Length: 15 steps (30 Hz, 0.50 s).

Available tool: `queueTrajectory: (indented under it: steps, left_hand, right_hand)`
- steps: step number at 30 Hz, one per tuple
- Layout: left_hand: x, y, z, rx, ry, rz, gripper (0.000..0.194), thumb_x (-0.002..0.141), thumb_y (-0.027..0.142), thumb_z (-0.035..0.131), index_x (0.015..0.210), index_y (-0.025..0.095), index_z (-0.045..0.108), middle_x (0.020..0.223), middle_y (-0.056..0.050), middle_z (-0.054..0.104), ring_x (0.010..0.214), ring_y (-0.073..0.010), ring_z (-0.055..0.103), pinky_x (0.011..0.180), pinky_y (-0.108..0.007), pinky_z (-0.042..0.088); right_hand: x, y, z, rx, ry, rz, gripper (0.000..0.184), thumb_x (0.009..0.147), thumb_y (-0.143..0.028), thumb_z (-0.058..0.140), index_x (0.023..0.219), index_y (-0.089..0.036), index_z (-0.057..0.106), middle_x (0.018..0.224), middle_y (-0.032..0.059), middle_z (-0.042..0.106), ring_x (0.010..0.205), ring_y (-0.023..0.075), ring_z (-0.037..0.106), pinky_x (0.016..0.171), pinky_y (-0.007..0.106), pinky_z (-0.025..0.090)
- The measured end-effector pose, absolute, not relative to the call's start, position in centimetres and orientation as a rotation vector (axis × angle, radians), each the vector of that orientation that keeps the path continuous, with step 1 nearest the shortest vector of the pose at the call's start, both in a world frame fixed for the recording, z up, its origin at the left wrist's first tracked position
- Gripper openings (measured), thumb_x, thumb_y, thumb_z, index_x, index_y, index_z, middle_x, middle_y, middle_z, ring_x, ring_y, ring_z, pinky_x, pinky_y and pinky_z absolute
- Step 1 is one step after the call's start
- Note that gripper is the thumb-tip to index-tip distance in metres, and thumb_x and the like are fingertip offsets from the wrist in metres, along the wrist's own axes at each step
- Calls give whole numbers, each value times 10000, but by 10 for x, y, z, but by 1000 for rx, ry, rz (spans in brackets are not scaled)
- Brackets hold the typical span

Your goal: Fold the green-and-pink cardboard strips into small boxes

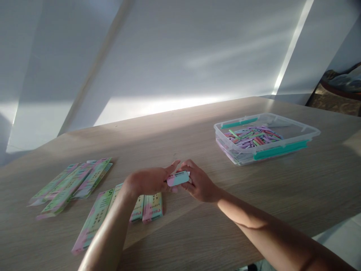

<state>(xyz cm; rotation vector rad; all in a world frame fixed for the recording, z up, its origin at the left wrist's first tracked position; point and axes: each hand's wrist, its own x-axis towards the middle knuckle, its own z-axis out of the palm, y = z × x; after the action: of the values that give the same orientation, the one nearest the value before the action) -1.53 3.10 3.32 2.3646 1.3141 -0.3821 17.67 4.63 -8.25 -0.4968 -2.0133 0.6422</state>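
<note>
A small pink-and-mint cardboard box [178, 179] is held between my two hands above the table, its narrow end facing me. My left hand [150, 181] grips the box from the left with the thumb stretched out on top. From the right, my right hand [201, 183] closes on the other side, where a white flap-like corner sticks out. My left arm partly covers a row of similar pink, green and yellow boxes [152, 206] on the table. What the held box contains is hidden.
Farther left lie several flat pink-and-green packs [70, 184], overlapping. On the right stands a clear plastic bin [239, 156] with teal handles, holding many small coloured sticks [251, 137]. The wooden table [180, 139] meets a white wall [197, 56] behind.
</note>
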Motion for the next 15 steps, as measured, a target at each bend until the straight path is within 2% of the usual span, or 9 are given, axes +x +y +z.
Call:
queueTrajectory:
  steps: [3,6,9,13,15]
  left_hand:
    - [-21,33,34,2298,1311,-362,976,909,496,555,1585,57,5,1241,-186,671,1003,-279,638,874,-329,461]
    - [-30,36,33,2312,1234,-310,963,950,540,488,1577,36,-41,1098,-145,722,922,-265,642,816,-307,460]
    - [-35,39,32,2333,1186,-297,947,982,557,444,1573,65,-109,1003,-97,741,855,-258,640,763,-298,456]
    - [-31,42,29,2323,1184,-305,949,965,557,489,1591,87,-48,1239,-150,684,1038,-280,624,857,-307,456]
    - [-27,44,29,2307,1161,-307,970,939,544,532,1594,75,-8,1393,-186,580,1158,-289,586,928,-310,444]
  right_hand:
    - [181,50,-79,-455,-1987,701,348,979,-504,480,940,-178,597,924,69,582,888,208,570,807,323,439]
    - [188,54,-76,-507,-1934,796,356,1006,-460,435,828,-183,571,787,26,568,749,170,553,704,284,414]
    - [190,55,-79,-568,-1865,867,326,1007,-427,436,839,-179,566,783,20,577,730,161,544,685,274,417]
    - [182,52,-87,-536,-1860,970,245,974,-404,514,1031,-172,569,935,52,638,852,186,597,769,297,463]
    - [178,50,-88,-507,-1885,983,304,935,-388,588,1144,-171,551,1032,73,651,941,207,611,831,317,472]
